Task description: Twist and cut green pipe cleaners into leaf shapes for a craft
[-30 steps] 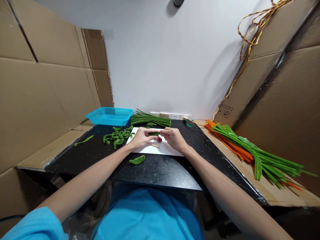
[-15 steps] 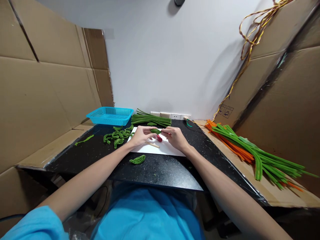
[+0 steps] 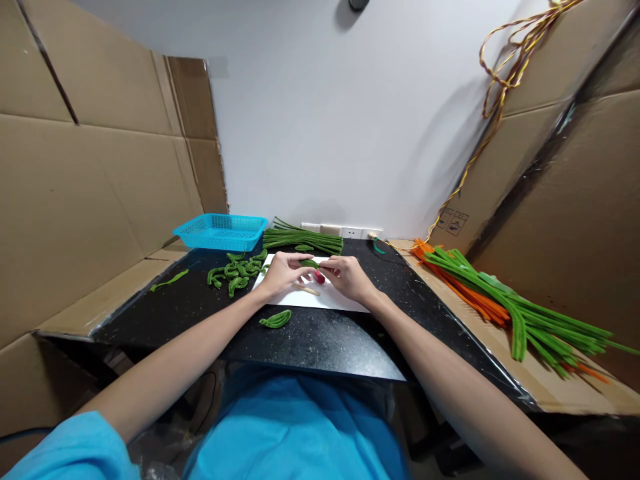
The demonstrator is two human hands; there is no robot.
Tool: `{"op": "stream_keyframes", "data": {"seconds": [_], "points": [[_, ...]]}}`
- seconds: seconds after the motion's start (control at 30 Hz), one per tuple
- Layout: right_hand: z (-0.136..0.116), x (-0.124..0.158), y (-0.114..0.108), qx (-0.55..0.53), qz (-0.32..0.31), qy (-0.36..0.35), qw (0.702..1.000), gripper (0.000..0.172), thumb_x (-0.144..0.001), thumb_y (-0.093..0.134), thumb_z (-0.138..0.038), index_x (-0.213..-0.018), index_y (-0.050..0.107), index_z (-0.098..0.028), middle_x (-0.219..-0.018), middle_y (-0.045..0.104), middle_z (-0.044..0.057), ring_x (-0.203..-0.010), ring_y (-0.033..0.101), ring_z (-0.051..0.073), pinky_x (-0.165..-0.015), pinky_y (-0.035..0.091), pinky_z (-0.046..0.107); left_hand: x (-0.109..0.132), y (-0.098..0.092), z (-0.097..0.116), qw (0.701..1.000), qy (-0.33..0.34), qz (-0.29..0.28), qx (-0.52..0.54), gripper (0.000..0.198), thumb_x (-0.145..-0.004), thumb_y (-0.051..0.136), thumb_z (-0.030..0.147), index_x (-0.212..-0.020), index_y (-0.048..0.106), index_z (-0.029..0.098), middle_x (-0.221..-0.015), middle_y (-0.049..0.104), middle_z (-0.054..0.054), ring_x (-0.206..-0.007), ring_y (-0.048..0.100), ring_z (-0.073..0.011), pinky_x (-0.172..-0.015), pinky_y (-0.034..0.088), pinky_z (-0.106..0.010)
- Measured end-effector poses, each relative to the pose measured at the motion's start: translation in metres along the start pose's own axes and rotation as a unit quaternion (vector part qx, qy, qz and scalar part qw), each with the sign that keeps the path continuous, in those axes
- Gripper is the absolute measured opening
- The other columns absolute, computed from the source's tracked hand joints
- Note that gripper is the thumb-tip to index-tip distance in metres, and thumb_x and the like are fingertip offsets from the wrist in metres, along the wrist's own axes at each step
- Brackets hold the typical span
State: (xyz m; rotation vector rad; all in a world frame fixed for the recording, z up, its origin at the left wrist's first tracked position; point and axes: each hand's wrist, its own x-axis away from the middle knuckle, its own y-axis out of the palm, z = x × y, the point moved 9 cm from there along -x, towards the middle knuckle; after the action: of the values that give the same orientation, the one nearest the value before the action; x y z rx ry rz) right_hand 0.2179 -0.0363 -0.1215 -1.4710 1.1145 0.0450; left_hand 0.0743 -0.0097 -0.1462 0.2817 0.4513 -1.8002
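Note:
Over a white sheet [image 3: 330,301], my left hand [image 3: 281,275] pinches one end of a green pipe-cleaner leaf [image 3: 309,264] between thumb and fingers. The fingertips of my right hand [image 3: 350,276] are closed at the leaf's other end. Just below it, a small red object [image 3: 319,277] is partly covered by my fingers. A thin wooden stick [image 3: 306,289] lies on the sheet. Nearer to me, a finished-looking looped green leaf [image 3: 276,319] rests on the black tabletop. Left of the sheet is a heap of curled green pipe-cleaner pieces [image 3: 240,270].
A blue plastic basket [image 3: 220,233] stands at the back left, beside a bundle of dark green pipe cleaners [image 3: 303,238]. Light green [image 3: 545,320] and orange pipe cleaners [image 3: 475,300] lie on cardboard at right. Cardboard walls [image 3: 100,167] flank the black table [image 3: 320,343].
The green leaf has turned slightly between my fingers, and my right hand has shifted a little to the left. The other things lie where they were.

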Motion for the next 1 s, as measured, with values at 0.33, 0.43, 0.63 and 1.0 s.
{"op": "stream_keyframes", "data": {"seconds": [0.33,0.43,0.63,1.0], "points": [[0.000,0.000,0.001,-0.007,-0.003,0.007,1.000,0.030,-0.101,0.060,-0.017,-0.075,0.075,-0.018,-0.073,0.065,0.002,-0.063,0.055,0.012,-0.065,0.040,0.025,-0.001,0.001,0.001,1.000,0.010,-0.010,0.009,0.055,-0.074,0.090,0.043,-0.113,0.079,0.006,-0.074,0.080,-0.011,-0.064,0.077,-0.0230,-0.059,0.065,-0.033],[0.001,0.000,0.001,0.003,-0.008,0.013,1.000,0.029,-0.101,0.060,-0.018,-0.077,0.075,-0.018,-0.074,0.065,0.003,-0.064,0.054,0.013,-0.065,0.039,0.025,-0.002,0.000,0.001,1.000,0.008,-0.012,0.018,0.067,-0.072,0.093,0.043,-0.124,0.074,0.005,-0.075,0.080,-0.010,-0.064,0.077,-0.0232,-0.058,0.065,-0.033],[0.003,0.000,-0.002,0.022,-0.003,0.032,0.999,0.028,-0.100,0.059,-0.016,-0.076,0.074,-0.017,-0.071,0.062,0.002,-0.063,0.052,0.013,-0.063,0.036,0.025,-0.006,-0.012,-0.006,0.997,-0.025,0.037,0.065,0.061,-0.070,0.094,0.043,-0.115,0.076,0.005,-0.074,0.079,-0.010,-0.067,0.078,-0.0248,-0.055,0.062,-0.030],[-0.008,-0.001,-0.001,0.025,-0.009,0.008,1.000,0.025,-0.096,0.066,-0.014,-0.072,0.073,-0.017,-0.068,0.060,0.000,-0.062,0.051,0.011,-0.063,0.036,0.024,-0.004,-0.010,-0.024,0.987,-0.082,0.043,0.132,0.059,-0.069,0.095,0.042,-0.113,0.076,0.008,-0.092,0.082,-0.015,-0.075,0.081,-0.0248,-0.075,0.067,-0.036]]}}
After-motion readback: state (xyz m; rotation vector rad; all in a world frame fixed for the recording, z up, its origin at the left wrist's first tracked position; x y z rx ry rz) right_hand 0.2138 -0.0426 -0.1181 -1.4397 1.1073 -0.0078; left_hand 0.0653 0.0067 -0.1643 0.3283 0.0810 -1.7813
